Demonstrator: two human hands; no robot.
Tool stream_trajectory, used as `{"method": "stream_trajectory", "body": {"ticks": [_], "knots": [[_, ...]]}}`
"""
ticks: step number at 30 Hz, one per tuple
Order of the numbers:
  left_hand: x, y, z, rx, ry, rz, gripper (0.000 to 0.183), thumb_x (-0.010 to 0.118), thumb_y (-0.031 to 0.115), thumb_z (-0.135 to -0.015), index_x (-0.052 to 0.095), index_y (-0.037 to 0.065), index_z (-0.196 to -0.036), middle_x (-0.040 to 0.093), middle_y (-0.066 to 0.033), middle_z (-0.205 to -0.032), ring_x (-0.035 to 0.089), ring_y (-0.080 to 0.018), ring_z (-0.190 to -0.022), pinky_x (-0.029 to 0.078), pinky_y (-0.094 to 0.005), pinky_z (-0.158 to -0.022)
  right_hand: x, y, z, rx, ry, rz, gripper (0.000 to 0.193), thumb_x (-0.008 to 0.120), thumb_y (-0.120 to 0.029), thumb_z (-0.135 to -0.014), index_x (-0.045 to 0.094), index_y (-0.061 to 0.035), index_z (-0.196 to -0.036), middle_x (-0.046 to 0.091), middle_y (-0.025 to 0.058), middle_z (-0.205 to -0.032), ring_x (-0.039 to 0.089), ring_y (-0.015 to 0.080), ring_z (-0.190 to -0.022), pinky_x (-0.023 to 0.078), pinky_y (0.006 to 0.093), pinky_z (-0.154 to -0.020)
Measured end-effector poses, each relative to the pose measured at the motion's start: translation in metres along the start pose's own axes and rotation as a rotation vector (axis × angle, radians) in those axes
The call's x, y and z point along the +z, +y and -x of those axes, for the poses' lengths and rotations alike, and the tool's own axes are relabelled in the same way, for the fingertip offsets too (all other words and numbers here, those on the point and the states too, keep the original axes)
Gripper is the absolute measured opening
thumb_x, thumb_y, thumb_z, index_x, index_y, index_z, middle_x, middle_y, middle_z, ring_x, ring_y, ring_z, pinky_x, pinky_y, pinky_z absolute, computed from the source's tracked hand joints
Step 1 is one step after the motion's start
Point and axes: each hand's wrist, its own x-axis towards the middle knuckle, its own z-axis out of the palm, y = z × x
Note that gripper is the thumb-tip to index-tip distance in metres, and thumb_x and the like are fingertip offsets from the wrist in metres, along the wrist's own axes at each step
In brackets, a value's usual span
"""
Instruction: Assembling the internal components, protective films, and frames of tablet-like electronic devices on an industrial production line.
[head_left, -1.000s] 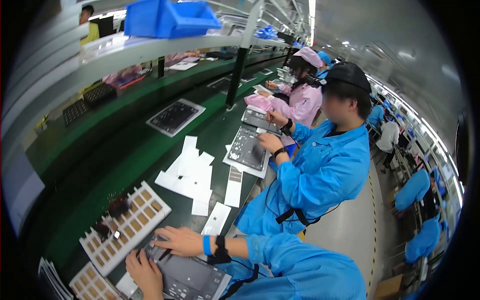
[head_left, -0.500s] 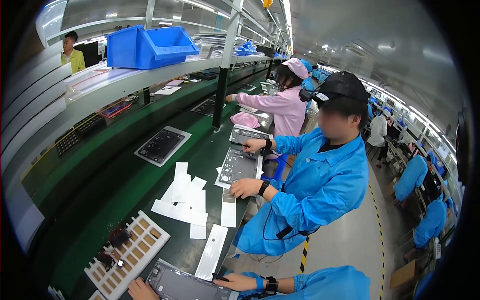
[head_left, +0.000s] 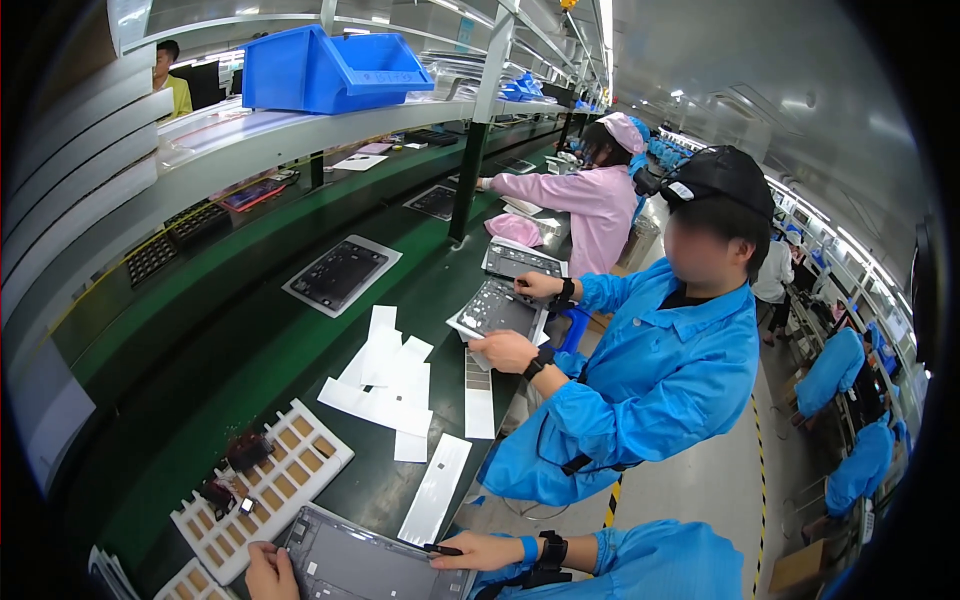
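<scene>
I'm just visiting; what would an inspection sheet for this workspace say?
Surface: green bench, partly covered.
Work items: gray panel; white tray beside it, bearing dark parts.
Clutter: overlapping white strips.
Hands: left hand at the panel's left edge; right hand holds a black tool.
Cables: dark cord across the blue-clad co-worker's front.
Surroundings: pink-clad co-worker farther along; blue bin on a shelf.
</scene>
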Motion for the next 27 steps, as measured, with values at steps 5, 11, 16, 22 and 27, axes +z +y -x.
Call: {"method": "stream_trajectory", "body": {"ticks": [5, 11, 16, 22, 27], "knots": [[-0.047, -0.011, -0.012, -0.062, -0.232, 0.187, 0.051, 0.051, 0.037, -0.106, 0.06, -0.007, -0.131, 0.063, -0.0274, -0.131, 0.057, -0.0363, -0.127, 0.041, -0.0371, -0.109, -0.005, -0.024, -0.011, -0.017, -0.052, -0.05, 0.042, 0.059, -0.039, -0.105, 0.064, 0.0032, -0.106, 0.058, 0.0057, -0.082, 0.05, 0.0121, -0.079, 0.044, 0.0315, -0.07], [-0.051, -0.09, -0.049, -0.002, -0.241, 0.772, 0.016, 0.062, 0.019, -0.098, 0.061, 0.004, -0.093, 0.055, 0.0042, -0.083, 0.048, -0.0086, -0.077, 0.037, -0.0239, -0.07, -0.01, -0.079, -0.035, -0.037, -0.042, -0.161, 0.047, 0.063, -0.044, -0.102, 0.066, 0.0023, -0.093, 0.05, -0.0036, -0.07, 0.042, 0.0068, -0.069, 0.036, 0.0273, -0.061], [-0.07, -0.071, -0.047, -0.062, -0.059, 0.919, 0.018, 0.061, 0.018, -0.101, 0.067, 0.002, -0.106, 0.066, 0.0011, -0.096, 0.058, -0.0099, -0.092, 0.046, -0.0256, -0.081, -0.017, -0.079, -0.063, 0.184, 0.192, -0.402, 0.038, 0.055, -0.042, -0.106, 0.069, -0.0084, -0.096, 0.053, -0.0085, -0.076, 0.036, 0.0031, -0.061, 0.031, 0.0266, -0.052], [-0.082, -0.141, -0.119, -0.091, 0.093, 1.118, 0.013, 0.057, 0.015, -0.104, 0.064, 0.004, -0.103, 0.063, 0.002, -0.093, 0.057, -0.0077, -0.082, 0.048, -0.0243, -0.076, -0.031, -0.052, -0.072, 0.017, 0.558, -0.308, 0.038, 0.05, -0.034, -0.108, 0.065, -0.0035, -0.091, 0.058, -0.0013, -0.069, 0.045, 0.007, -0.059, 0.036, 0.025, -0.055], [-0.103, -0.223, -0.16, -0.117, 0.503, 1.1, 0.015, 0.058, 0.015, -0.103, 0.062, 0.002, -0.107, 0.063, -0.0015, -0.092, 0.057, -0.0117, -0.081, 0.048, -0.0279, -0.077, 0.004, -0.019, -0.086, -0.353, 0.523, 0.496, 0.018, 0.071, -0.022, -0.091, 0.068, -0.0068, -0.081, 0.065, 0.0118, -0.07, 0.065, 0.0236, -0.06, 0.049, 0.0358, -0.055]]}}
